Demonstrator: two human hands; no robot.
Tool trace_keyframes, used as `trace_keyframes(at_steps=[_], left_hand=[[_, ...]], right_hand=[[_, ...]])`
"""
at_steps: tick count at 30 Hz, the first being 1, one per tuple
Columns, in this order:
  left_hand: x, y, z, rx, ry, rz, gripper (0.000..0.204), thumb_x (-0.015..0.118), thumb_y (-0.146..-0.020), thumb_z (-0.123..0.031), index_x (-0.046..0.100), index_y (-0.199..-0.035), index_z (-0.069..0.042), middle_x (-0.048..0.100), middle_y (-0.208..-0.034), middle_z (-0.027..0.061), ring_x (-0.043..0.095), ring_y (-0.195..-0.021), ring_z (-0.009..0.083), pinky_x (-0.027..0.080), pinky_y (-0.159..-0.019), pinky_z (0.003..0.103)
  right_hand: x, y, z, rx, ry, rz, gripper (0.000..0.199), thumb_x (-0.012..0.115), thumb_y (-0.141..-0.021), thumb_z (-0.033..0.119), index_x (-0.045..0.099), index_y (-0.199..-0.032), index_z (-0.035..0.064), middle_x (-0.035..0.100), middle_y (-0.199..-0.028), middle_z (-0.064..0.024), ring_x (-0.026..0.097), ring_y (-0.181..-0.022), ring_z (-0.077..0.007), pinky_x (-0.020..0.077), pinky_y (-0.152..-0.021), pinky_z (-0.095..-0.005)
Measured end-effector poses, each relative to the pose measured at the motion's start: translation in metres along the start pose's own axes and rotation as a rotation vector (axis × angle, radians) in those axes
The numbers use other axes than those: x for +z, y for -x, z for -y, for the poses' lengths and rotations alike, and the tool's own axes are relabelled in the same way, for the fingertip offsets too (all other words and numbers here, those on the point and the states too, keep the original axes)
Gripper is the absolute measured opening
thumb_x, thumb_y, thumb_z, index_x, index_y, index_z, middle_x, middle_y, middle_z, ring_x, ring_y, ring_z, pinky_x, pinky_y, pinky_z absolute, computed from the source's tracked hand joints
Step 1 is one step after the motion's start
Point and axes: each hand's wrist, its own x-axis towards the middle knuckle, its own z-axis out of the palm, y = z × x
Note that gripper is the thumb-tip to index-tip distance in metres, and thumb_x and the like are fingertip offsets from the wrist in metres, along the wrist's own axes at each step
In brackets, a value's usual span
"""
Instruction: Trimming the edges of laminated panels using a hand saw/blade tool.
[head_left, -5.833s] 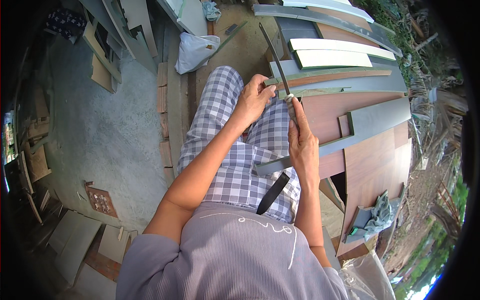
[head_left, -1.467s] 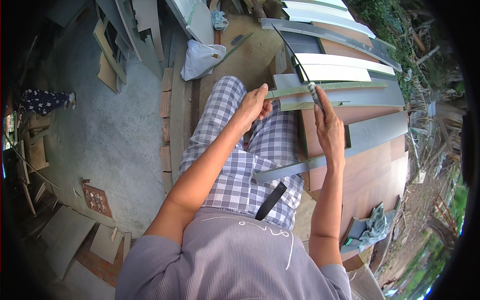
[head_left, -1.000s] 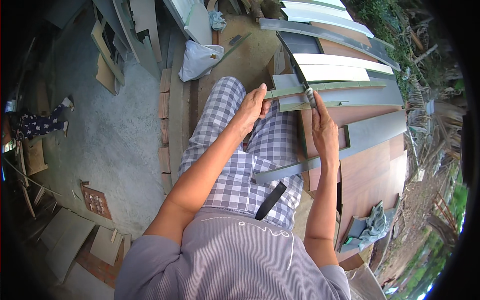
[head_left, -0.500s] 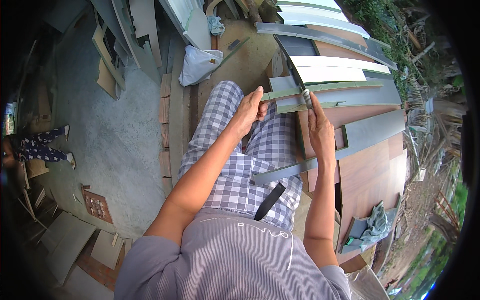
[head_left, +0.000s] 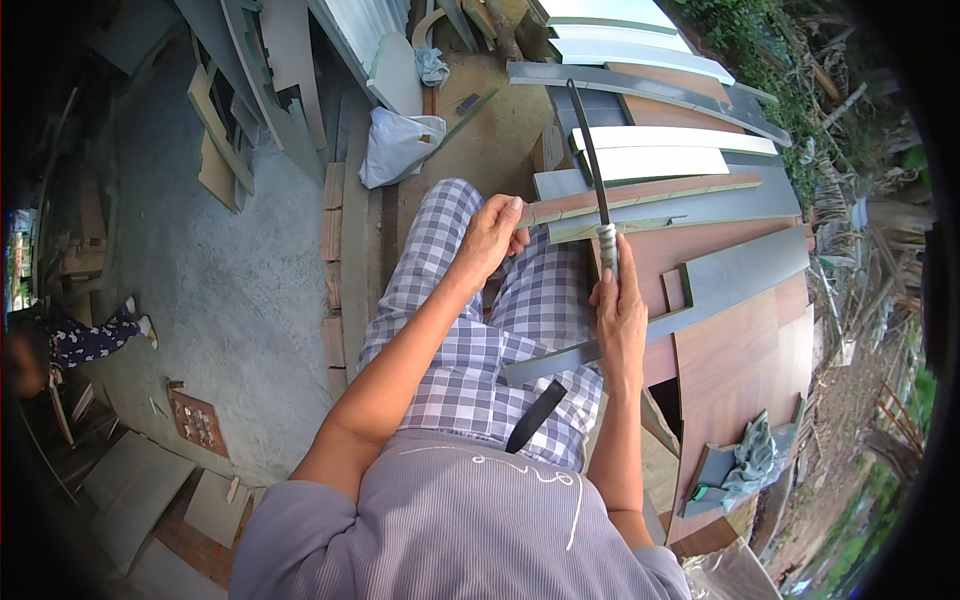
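Note:
My left hand (head_left: 492, 238) grips the near end of a narrow brown wooden strip (head_left: 640, 194) that lies across a stack of boards. My right hand (head_left: 620, 308) is closed around the pale handle of a long dark blade (head_left: 588, 140), a machete-like knife, whose blade points away from me and crosses over the strip. I am seated, with my checked trousers (head_left: 480, 330) below both hands. A grey strip (head_left: 560, 360) lies across my lap under my right wrist.
Grey, white and brown boards (head_left: 720, 290) are stacked to my right. A white bag (head_left: 395, 145) sits ahead on the ground, panels (head_left: 260, 90) lean at the upper left, and a cloth (head_left: 752, 462) lies at the lower right. Another person (head_left: 70, 335) is at the far left.
The knife has swung from the strip's surface to point straight away, its blade now laid over the strip. My left hand stays on the strip's end. The person at the left has moved.

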Motion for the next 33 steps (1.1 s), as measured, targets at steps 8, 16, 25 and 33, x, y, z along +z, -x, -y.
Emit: trace_keyframes(at_steps=[8,16,25,33], left_hand=[[0.002,0.004,-0.007,-0.096,-0.006,0.022,0.045,0.048,-0.1,-0.046,0.057,-0.105,-0.002,0.057,-0.072,0.0036,0.053,-0.063,0.0101,0.046,-0.058,0.024],[-0.002,0.006,0.002,0.18,-0.429,-0.037,0.033,0.07,-0.09,-0.026,0.057,-0.108,-0.001,0.063,-0.092,0.0092,0.062,-0.082,0.0179,0.051,-0.075,0.032],[-0.003,0.006,-0.002,-0.055,-0.209,0.086,0.045,0.056,-0.095,-0.047,0.058,-0.089,-0.003,0.06,-0.073,0.0044,0.057,-0.066,0.0121,0.047,-0.062,0.027],[0.001,0.006,0.002,-0.163,0.024,0.063,0.056,0.047,-0.096,-0.058,0.056,-0.083,-0.005,0.056,-0.068,0.001,0.053,-0.062,0.0081,0.044,-0.057,0.023]], right_hand=[[-0.003,0.029,-0.007,-0.031,0.098,0.04,0.047,0.048,-0.101,0.017,0.039,-0.146,0.0187,0.059,-0.065,-0.0096,0.061,-0.057,-0.0202,0.0478,-0.058,-0.0368],[-0.003,0.03,-0.006,0.002,0.124,0.071,0.048,0.048,-0.1,0.017,0.038,-0.147,0.0185,0.061,-0.065,-0.0099,0.063,-0.059,-0.0213,0.0492,-0.059,-0.0373],[0.001,0.034,-0.004,0.0,0.107,0.067,0.048,0.048,-0.101,0.018,0.038,-0.148,0.0205,0.06,-0.065,-0.0081,0.063,-0.059,-0.0197,0.049,-0.06,-0.0367],[0.003,0.034,-0.001,-0.029,0.113,0.086,0.048,0.049,-0.099,0.012,0.042,-0.146,0.022,0.058,-0.063,-0.0065,0.06,-0.057,-0.0175,0.0483,-0.059,-0.0367]])
